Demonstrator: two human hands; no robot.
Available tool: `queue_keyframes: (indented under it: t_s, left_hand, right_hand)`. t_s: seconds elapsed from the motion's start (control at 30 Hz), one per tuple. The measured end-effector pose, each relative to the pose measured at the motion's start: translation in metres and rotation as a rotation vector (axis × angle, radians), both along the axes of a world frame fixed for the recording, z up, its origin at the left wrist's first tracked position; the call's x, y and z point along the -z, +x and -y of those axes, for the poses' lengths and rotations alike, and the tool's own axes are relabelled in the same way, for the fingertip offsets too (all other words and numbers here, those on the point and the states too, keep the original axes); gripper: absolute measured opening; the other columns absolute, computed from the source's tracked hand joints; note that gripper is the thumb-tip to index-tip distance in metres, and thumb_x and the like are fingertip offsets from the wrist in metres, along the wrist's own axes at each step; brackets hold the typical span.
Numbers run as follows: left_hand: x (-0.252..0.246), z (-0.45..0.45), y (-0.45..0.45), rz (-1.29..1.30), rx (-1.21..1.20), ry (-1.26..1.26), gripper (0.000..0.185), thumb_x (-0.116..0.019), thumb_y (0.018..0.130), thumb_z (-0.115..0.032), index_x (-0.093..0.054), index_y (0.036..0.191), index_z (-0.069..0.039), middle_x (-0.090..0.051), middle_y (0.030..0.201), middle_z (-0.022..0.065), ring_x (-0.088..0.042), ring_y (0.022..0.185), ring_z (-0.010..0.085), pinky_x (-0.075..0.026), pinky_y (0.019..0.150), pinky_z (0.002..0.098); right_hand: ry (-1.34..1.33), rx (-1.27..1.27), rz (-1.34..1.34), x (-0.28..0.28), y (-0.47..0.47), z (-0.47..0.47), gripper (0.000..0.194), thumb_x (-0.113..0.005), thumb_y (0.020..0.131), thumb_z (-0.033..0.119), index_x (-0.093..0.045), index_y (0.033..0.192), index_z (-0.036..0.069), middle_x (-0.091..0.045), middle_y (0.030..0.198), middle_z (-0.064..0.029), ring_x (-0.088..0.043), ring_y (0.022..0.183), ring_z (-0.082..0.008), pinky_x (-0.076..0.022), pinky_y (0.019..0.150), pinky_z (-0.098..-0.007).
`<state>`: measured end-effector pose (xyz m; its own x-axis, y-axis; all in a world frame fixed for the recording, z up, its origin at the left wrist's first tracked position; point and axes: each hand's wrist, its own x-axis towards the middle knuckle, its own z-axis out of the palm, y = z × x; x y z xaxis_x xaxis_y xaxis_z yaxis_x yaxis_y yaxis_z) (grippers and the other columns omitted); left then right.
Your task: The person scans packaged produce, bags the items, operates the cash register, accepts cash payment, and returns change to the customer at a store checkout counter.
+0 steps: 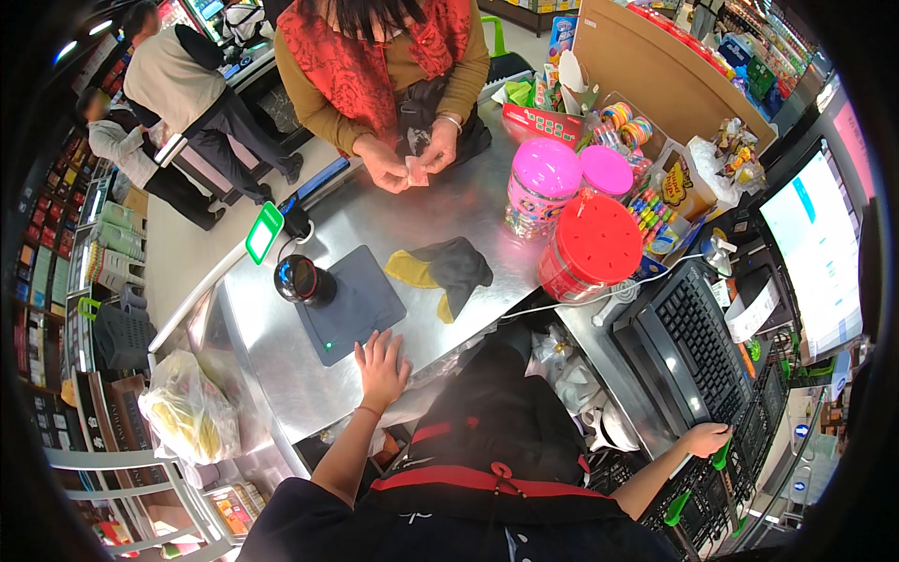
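My left hand [383,367] lies with spread fingers on the steel counter [281,379], its fingertips by the lower edge of a dark flat pad [351,302]; nothing is in it. My right hand [706,440] rests at the near corner of the black keyboard unit [692,351], fingers curled; whether it grips anything cannot be told. A round black scanner [303,279] stands over the pad's left part. Right of the pad lies a crumpled grey and yellow cloth [453,270]. Across the counter, a person in a red vest [372,77] holds a small reddish paper note [417,171] in both hands.
Candy tubs with a red lid [597,235] and pink lids stand at the counter's right, beside boxed sweets. A monitor [815,253] rises beyond the keyboard. A filled plastic bag [189,407] sits at the left. A white cable [583,305] crosses near the red-lidded tub.
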<state>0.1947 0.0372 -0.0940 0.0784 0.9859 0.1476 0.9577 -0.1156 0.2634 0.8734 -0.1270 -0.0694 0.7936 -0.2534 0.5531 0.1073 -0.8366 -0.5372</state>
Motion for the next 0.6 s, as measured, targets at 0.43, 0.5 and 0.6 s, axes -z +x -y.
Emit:
queue_keyframes:
  t_s: [0.43,0.5,0.6]
  left_hand:
    - [-0.036,-0.043,0.033,0.334,-0.068,0.141,0.043,-0.06,0.086,-0.011,-0.055,0.128,-0.007,-0.055,0.129,0.0135,-0.049,0.125,0.032,-0.027,0.112,0.0538]
    - [-0.05,-0.058,0.042,0.461,-0.013,0.162,0.042,-0.059,0.086,-0.007,-0.055,0.128,-0.006,-0.055,0.128,0.0149,-0.05,0.123,0.0328,-0.033,0.11,0.0484]
    - [-0.066,-0.076,0.054,0.6,0.032,0.147,0.04,-0.058,0.087,-0.005,-0.056,0.127,-0.004,-0.057,0.124,0.0165,-0.054,0.117,0.0343,-0.041,0.103,0.0431]
  right_hand:
    - [-0.012,-0.004,-0.027,-0.003,0.001,0.001,0.04,-0.044,0.101,0.037,-0.066,0.127,0.015,-0.066,0.126,-0.0086,-0.063,0.111,-0.0343,-0.0483,0.088,-0.0488]
    - [-0.001,-0.001,-0.048,-0.003,0.0,0.0,0.041,-0.045,0.101,0.037,-0.065,0.128,0.015,-0.066,0.126,-0.009,-0.063,0.11,-0.0353,-0.0488,0.087,-0.0485]
    - [0.043,-0.056,0.077,0.0,-0.004,0.002,0.041,-0.048,0.102,0.035,-0.061,0.131,0.009,-0.065,0.126,-0.0142,-0.063,0.11,-0.0375,-0.049,0.089,-0.0488]
